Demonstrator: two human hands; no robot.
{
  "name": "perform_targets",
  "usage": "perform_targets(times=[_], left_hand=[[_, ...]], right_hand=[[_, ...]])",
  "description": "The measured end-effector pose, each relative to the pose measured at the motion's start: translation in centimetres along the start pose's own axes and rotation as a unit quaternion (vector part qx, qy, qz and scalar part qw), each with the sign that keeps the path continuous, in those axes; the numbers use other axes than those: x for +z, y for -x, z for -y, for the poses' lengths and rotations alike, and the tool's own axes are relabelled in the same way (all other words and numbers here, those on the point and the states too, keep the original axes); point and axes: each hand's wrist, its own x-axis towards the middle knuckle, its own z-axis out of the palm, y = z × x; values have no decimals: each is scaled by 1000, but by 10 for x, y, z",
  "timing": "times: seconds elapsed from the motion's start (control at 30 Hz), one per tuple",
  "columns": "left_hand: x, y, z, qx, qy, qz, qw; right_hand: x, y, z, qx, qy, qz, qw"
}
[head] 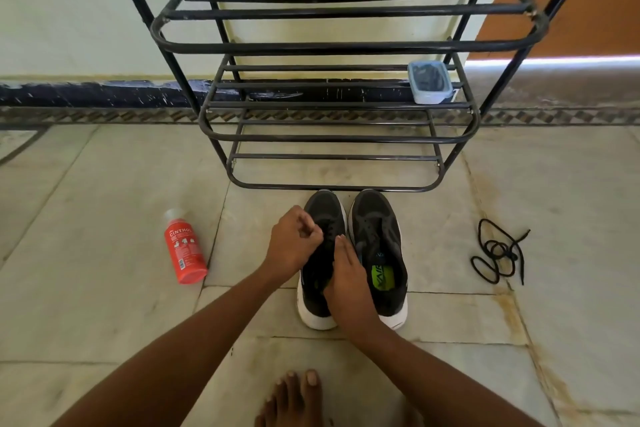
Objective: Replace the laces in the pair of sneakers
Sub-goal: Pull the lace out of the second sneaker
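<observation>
While both hands (pixel 322 263) work, left sneaker (pixel 320 253) beneath them.

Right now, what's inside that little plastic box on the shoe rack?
The clear plastic box on the shoe rack holds something dark, maybe laces. The lid blurs it, so I can't tell for sure.

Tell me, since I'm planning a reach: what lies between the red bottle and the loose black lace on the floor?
Head view: the pair of sneakers, with both hands on the left one.
</observation>
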Motion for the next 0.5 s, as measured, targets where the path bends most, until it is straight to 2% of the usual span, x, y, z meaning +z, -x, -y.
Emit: perform_targets(times=[0.13, 0.2, 0.27, 0.33, 0.4, 0.47, 0.5], left_hand=[[-15, -8, -4, 111, -47, 128, 984], [-27, -14, -5, 139, -64, 208, 966], [-36, -20, -4, 145, -90, 253, 952], [-39, -23, -5, 148, -115, 243, 952], [-33, -22, -7, 124, -118, 177, 969], [-26, -23, -7, 2, -28, 104, 994], [-24, -22, -9, -92, 69, 89, 989]], right_hand=[[5, 0, -3, 0, -8, -9, 1000], [7, -1, -5, 1, -6, -10, 1000], [8, -1, -7, -4, -4, -10, 1000], [9, 0, -9, -13, -4, -12, 1000], [11, 0, -7, -14, -3, -18, 1000], [14, 0, -6, -12, -6, -28, 1000], [15, 0, -6, -12, -6, -31, 999]])
